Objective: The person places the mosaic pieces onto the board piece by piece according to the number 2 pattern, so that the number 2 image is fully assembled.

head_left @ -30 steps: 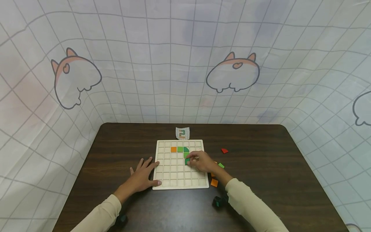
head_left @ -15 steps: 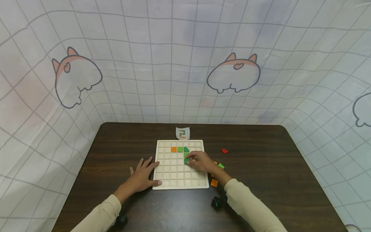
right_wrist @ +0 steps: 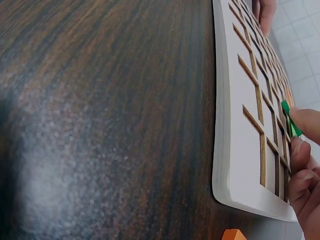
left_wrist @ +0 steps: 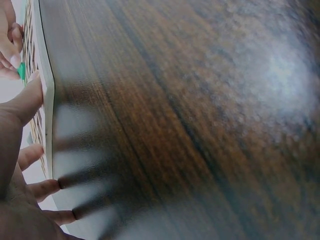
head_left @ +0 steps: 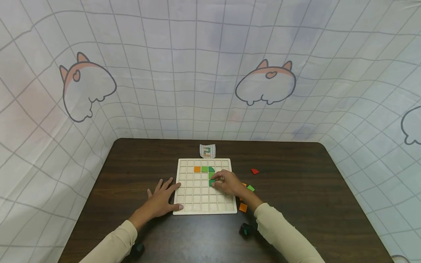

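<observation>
A white gridded board lies on the table. My left hand rests at its left edge with fingers spread, the thumb and a fingertip on the rim. Over the board's right half, my right hand pinches a dark green tile between thumb and fingers; the hand partly covers it. In the right wrist view this green tile sits tilted at the grid. Directly above it is a light green tile. The row beyond holds an orange tile, a light green tile and a dark green rounded tile.
A small printed pattern card lies behind the board. To the right are a red tile, a loose light green tile and orange tiles, some partly under the right forearm. A black object is by the right sleeve.
The pinched dark green tile has shifted very slightly away from the person, close against the light green tile. My left hand has stayed in place.
</observation>
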Action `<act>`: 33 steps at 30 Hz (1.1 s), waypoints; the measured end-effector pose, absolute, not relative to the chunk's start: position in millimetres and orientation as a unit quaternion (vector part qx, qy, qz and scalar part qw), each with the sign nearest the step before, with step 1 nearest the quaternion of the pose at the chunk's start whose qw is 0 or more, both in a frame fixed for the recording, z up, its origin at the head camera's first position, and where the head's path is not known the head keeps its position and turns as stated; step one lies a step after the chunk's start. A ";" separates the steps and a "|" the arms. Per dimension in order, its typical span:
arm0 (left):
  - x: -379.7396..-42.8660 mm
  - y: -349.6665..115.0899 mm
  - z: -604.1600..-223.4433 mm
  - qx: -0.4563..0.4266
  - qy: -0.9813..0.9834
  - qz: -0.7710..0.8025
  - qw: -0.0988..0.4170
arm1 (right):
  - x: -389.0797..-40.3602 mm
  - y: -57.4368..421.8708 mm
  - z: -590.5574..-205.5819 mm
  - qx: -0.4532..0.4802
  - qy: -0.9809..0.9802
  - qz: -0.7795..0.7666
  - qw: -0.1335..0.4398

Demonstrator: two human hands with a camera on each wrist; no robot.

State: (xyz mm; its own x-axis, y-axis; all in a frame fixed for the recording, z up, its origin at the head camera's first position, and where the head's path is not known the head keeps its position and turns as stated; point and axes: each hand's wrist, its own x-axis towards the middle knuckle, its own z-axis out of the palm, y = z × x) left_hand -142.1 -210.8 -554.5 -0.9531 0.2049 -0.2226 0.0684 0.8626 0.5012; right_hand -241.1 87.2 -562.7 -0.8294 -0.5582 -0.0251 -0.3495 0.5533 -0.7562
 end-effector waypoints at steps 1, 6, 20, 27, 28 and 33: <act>-142.0 -210.8 -554.5 0.072 0.956 0.252 0.136 | -241.0 87.2 -562.6 -0.264 0.871 -0.394 0.129; -142.0 -211.0 -554.9 0.071 0.956 0.250 0.136 | -240.6 87.4 -561.9 -0.272 0.871 -0.391 0.117; -142.7 -212.8 -556.2 0.081 0.955 0.255 0.129 | -241.2 85.6 -564.0 -0.247 0.884 -0.379 0.120; -141.9 -213.1 -555.7 0.082 0.954 0.259 0.129 | -241.5 83.9 -564.6 -0.239 0.887 -0.376 0.122; -141.9 -213.2 -555.7 0.083 0.954 0.259 0.129 | -241.5 83.8 -564.7 -0.240 0.887 -0.375 0.120; -141.6 -213.3 -555.9 0.085 0.953 0.260 0.127 | -241.4 82.8 -564.9 -0.240 0.890 -0.370 0.118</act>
